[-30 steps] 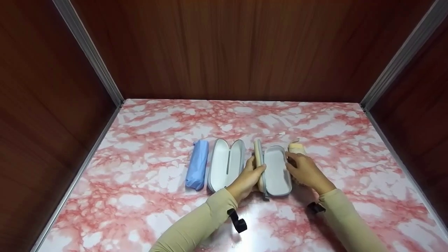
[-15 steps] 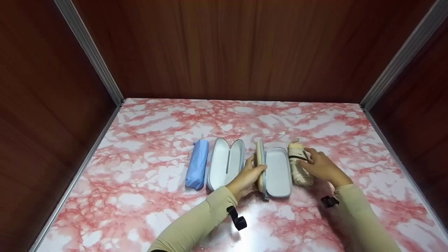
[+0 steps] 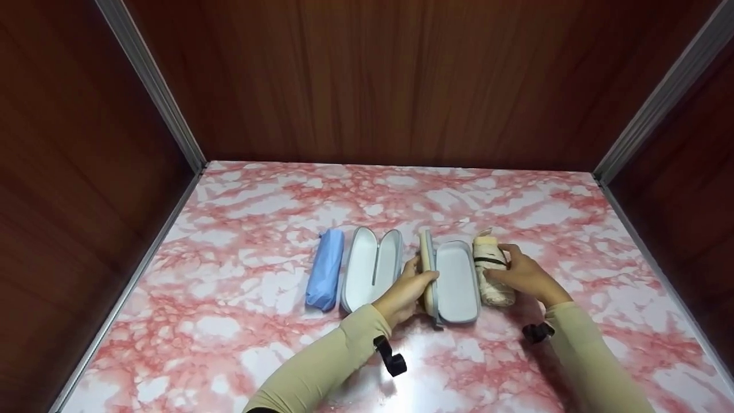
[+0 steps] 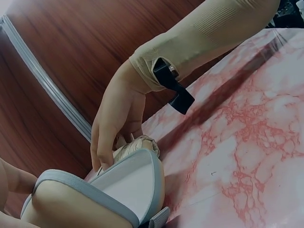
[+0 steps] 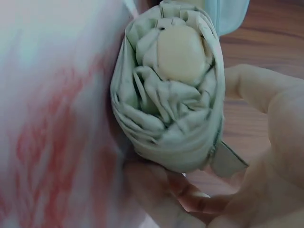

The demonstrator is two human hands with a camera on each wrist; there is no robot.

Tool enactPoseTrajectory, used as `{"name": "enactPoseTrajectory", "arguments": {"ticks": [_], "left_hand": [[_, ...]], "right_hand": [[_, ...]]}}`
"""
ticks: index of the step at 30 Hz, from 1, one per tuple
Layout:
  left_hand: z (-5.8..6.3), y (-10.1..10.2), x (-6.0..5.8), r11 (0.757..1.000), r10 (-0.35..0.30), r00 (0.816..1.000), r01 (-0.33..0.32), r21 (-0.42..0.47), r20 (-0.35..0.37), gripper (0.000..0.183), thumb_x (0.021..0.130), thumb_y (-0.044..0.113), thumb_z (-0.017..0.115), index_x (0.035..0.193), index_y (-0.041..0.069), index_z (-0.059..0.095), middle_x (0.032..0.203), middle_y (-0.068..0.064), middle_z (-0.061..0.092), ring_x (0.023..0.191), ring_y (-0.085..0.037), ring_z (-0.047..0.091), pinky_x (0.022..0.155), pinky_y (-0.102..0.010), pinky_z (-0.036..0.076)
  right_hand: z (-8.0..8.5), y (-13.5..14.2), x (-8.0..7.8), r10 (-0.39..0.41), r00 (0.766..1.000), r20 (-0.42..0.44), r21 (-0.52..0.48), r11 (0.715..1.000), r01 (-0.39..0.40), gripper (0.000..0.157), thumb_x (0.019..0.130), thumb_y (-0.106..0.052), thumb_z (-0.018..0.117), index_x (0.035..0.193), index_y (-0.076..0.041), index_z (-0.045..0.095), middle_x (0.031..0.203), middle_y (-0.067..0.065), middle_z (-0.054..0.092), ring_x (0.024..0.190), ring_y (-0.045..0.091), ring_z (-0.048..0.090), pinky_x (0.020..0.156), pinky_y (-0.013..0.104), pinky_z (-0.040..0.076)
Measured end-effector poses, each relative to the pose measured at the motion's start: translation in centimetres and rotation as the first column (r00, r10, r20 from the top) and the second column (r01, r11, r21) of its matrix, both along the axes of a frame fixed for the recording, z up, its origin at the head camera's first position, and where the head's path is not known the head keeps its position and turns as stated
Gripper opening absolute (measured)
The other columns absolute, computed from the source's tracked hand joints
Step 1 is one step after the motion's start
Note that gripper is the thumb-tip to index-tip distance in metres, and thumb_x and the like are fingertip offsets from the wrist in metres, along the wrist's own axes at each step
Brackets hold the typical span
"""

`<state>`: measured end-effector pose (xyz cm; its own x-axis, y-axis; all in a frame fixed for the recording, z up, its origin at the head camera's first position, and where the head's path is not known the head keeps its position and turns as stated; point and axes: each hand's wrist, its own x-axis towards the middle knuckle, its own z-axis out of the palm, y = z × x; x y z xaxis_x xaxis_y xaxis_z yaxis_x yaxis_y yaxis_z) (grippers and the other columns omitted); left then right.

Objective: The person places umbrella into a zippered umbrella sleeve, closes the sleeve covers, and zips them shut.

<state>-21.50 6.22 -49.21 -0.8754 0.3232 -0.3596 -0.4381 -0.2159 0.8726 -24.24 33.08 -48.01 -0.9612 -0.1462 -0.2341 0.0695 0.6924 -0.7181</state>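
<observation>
My left hand [image 3: 406, 287] grips the raised cream lid [image 3: 425, 258] of an unzipped case, thumb on its grey rim. The case's pale grey-lined half [image 3: 457, 281] lies flat beside it; in the left wrist view the cream lid [image 4: 71, 204] is close up. Just right of the case lies a beige folded umbrella [image 3: 493, 287] with a dark strap round it. My right hand [image 3: 524, 278] holds the umbrella, thumb on one side and fingers on the other. Close up in the right wrist view, the umbrella [image 5: 166, 104] shows bunched cloth round a cream knob.
Left of my left hand lies a second case [image 3: 360, 269], spread wide, with a pale lining. Further left is a blue folded umbrella [image 3: 325, 269]. Dark wood panels [image 3: 367, 80] wall in the pink-and-white marbled table [image 3: 229, 344].
My right hand has left the edge of the case, moved right to the beige umbrella and closed round it. My left hand stays on the lid, nearly still.
</observation>
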Motion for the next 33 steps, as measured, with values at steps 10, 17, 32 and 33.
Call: {"name": "enactPoseTrajectory", "arguments": {"ticks": [10,17,32,33], "left_hand": [[0.2,0.0,-0.2,1.000,0.012,1.000,-0.012,0.011,0.001,0.078,0.095,0.018,0.061,0.159,0.014,0.016,0.153,-0.021,0.032,0.119,-0.036,0.052,0.089,-0.065,0.044],[0.2,0.2,-0.4,1.000,0.018,1.000,-0.018,0.000,0.011,0.078,0.095,0.018,0.062,0.159,0.015,0.018,0.155,-0.018,0.030,0.121,-0.037,0.052,0.089,-0.066,0.044],[0.5,0.3,-0.7,1.000,0.017,1.000,-0.017,-0.007,0.018,0.078,0.095,0.016,0.063,0.159,0.016,0.019,0.157,-0.020,0.029,0.120,-0.038,0.052,0.089,-0.063,0.046],[0.5,0.3,-0.7,1.000,0.017,1.000,-0.016,-0.008,0.020,0.077,0.095,0.016,0.063,0.159,0.016,0.019,0.157,-0.020,0.029,0.121,-0.038,0.052,0.089,-0.063,0.046]], "right_hand": [[-0.1,-0.5,-0.3,0.009,1.000,-0.009,-0.048,0.999,-0.010,0.099,0.091,-0.036,0.072,0.160,-0.005,0.008,0.128,0.031,0.057,0.106,0.032,0.061,0.085,0.041,0.050],[-0.5,-0.4,-0.4,0.019,0.999,-0.038,-0.056,0.998,-0.021,0.098,0.089,-0.040,0.074,0.161,-0.013,0.013,0.143,0.033,0.044,0.123,0.042,0.048,0.100,0.055,0.040],[1.0,0.0,0.4,-0.050,0.990,-0.132,-0.181,0.983,0.026,0.093,0.093,-0.030,0.071,0.162,-0.013,0.010,0.150,0.036,0.030,0.123,0.044,0.044,0.098,0.053,0.041],[1.2,0.0,0.4,-0.051,0.989,-0.142,-0.193,0.981,0.023,0.093,0.094,-0.030,0.071,0.161,-0.013,0.010,0.150,0.036,0.031,0.122,0.043,0.046,0.096,0.050,0.043]]}}
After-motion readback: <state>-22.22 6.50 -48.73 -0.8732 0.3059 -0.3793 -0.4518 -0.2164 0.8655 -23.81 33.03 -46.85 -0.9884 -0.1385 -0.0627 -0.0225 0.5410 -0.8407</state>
